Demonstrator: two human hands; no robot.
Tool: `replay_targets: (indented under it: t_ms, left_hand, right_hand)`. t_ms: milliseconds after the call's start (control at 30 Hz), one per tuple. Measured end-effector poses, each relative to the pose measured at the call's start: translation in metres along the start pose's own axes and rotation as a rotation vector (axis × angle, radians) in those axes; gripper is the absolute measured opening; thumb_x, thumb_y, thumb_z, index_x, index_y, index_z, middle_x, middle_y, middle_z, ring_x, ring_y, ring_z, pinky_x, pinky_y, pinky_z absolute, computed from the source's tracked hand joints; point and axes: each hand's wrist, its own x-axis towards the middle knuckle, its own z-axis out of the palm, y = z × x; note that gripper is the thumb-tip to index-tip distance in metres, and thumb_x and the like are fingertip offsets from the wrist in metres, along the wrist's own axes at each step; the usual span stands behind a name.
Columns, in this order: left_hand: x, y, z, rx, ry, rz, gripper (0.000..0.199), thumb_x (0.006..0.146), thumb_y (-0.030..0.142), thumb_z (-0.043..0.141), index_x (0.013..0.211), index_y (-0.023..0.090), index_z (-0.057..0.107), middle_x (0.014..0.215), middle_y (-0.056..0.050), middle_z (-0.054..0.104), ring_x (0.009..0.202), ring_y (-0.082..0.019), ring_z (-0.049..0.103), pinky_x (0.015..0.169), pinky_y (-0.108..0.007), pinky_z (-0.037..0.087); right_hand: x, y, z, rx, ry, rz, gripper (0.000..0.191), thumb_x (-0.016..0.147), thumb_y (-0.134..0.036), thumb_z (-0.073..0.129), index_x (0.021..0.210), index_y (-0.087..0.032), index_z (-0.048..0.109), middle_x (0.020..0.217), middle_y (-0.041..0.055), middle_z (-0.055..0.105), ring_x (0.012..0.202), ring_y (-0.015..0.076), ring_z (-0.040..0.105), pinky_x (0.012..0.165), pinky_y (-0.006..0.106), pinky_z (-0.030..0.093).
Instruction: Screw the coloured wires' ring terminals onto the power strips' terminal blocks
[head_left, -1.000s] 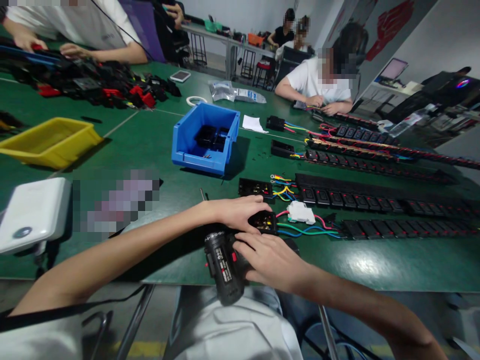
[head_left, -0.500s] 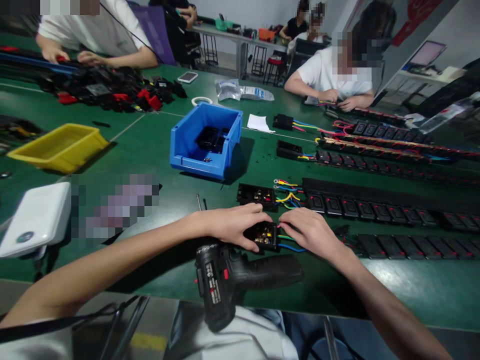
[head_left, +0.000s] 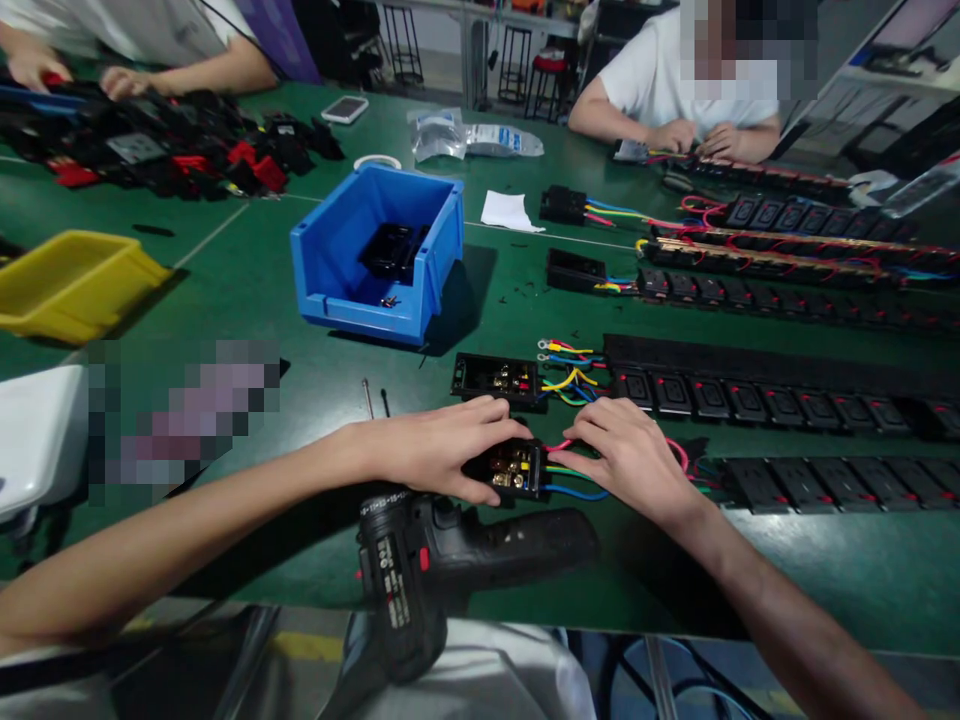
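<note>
Black rectangular plastic terminal box (head_left: 523, 470) lies near on the green table (head_left: 255, 290); fingers of the left hand (head_left: 450, 448) grasp its left end; those of the right hand (head_left: 631, 455) pinch its red insulated wire (head_left: 559, 447); nearer is a black pistol-shaped drill (head_left: 495, 548); farther left, a blue plastic bin (head_left: 364, 318).

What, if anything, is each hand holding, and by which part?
Left hand: open black box, by its left end. Right hand: red wire, near the box.
</note>
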Motion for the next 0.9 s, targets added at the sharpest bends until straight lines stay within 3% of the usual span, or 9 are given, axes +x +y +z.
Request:
replay_targets:
  t_ms: [167,400,600,900]
  left_hand:
    - [0.000,0.001,0.000,0.013,0.014,0.006,0.065,0.083,0.043,0.066,0.136,0.014,0.041,0.111,-0.011,0.048,0.107,-0.024,0.049,0.093,-0.032,0.042]
    - [-0.001,0.003,0.003,0.018,0.014,0.007,0.063,0.084,0.040,0.064,0.136,0.013,0.039,0.117,-0.012,0.048,0.112,-0.025,0.048,0.097,-0.033,0.040]
    - [-0.004,0.005,0.003,0.040,-0.005,0.013,0.062,0.087,0.041,0.061,0.137,0.014,0.035,0.122,-0.013,0.050,0.112,-0.024,0.046,0.096,-0.032,0.039]
    - [-0.005,0.005,0.004,0.069,-0.002,0.026,0.060,0.089,0.042,0.057,0.137,0.013,0.035,0.123,-0.014,0.051,0.111,-0.025,0.045,0.095,-0.033,0.038]
  right_hand:
    - [0.000,-0.005,0.001,-0.042,0.037,0.054,0.039,0.088,-0.053,0.054,0.074,-0.017,0.061,0.079,0.0019,0.060,0.081,0.0142,0.050,0.077,0.029,0.031]
    - [-0.001,-0.003,-0.004,-0.086,-0.039,0.105,0.039,0.088,-0.054,0.053,0.073,-0.018,0.056,0.078,0.0023,0.058,0.081,0.0153,0.049,0.075,0.029,0.030]
    - [-0.003,-0.001,-0.011,-0.100,-0.118,0.056,0.039,0.087,-0.056,0.053,0.076,-0.018,0.054,0.078,0.0012,0.056,0.080,0.0153,0.048,0.072,0.027,0.029]
    - [-0.005,0.003,-0.027,-0.007,-0.140,0.025,0.037,0.086,-0.053,0.057,0.075,-0.018,0.054,0.076,0.0006,0.055,0.075,0.0138,0.046,0.069,0.026,0.027]
